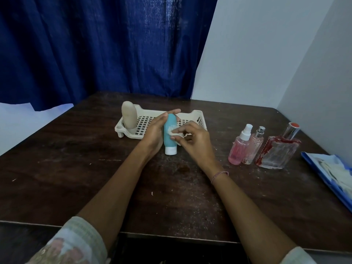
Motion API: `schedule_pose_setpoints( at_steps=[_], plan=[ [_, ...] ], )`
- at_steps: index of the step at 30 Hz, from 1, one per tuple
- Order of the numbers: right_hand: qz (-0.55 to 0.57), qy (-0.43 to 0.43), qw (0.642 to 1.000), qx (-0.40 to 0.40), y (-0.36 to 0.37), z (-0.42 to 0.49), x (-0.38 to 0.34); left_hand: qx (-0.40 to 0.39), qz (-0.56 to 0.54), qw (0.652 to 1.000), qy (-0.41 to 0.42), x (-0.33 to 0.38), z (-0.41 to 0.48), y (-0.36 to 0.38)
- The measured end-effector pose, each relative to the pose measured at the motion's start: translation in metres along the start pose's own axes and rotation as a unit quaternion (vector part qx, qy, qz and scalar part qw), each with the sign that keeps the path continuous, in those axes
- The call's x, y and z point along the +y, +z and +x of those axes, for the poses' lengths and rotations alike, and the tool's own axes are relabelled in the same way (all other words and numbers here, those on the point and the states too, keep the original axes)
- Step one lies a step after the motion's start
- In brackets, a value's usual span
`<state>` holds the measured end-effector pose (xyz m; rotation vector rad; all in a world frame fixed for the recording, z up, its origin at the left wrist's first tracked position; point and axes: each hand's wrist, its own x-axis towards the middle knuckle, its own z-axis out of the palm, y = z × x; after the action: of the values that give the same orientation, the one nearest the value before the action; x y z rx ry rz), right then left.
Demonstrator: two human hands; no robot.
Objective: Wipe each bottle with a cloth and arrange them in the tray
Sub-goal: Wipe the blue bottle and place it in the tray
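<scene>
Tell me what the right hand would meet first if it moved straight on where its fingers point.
Probably the teal plastic bottle with a white cap: the right hand points left at it and presses a small white cloth on it.

A dark scuffed wooden table (76,168) is spread beneath the fingers (172,112); a deep blue pleated curtain (104,44) is hung beyond them, pale grey walls (257,54) to their right

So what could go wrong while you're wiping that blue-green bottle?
The teal bottle stands on its small white cap; if the left hand loosens, it could topple. The pink spray bottle, perfume bottle and glass bottle stand crowded; grabbing one might knock another.
</scene>
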<state>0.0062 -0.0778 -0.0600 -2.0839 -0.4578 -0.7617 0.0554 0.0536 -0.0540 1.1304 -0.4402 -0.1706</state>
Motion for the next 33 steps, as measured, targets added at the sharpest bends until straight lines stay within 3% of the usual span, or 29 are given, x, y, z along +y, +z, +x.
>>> schedule_pose_setpoints(
  at_steps=[6,11,14,18,23,29,33],
  plan=[
    [-0.029,-0.076,0.996,-0.035,0.0,-0.001,-0.004,-0.014,-0.029,0.999,-0.01,0.002,-0.001,0.0],
    [-0.03,0.004,0.996,0.089,-0.005,0.006,0.007,-0.042,-0.005,0.999,-0.004,0.005,-0.005,0.005],
    [-0.026,0.039,0.992,0.119,-0.006,0.005,0.01,-0.054,0.009,0.998,-0.001,0.006,-0.006,0.008],
    [-0.008,0.0,0.994,0.108,-0.001,0.002,0.0,-0.058,-0.008,0.998,-0.004,0.007,-0.007,0.008],
    [-0.03,-0.077,0.996,0.03,0.005,-0.001,-0.01,-0.05,0.027,0.998,0.002,0.007,-0.007,0.008],
    [-0.04,-0.021,0.989,0.14,-0.008,0.007,0.003,-0.059,0.052,0.997,0.003,0.007,-0.008,0.01],
    [-0.018,-0.019,0.994,0.11,-0.012,0.008,0.006,-0.045,0.086,0.995,0.023,0.008,-0.007,0.008]
  ],
)
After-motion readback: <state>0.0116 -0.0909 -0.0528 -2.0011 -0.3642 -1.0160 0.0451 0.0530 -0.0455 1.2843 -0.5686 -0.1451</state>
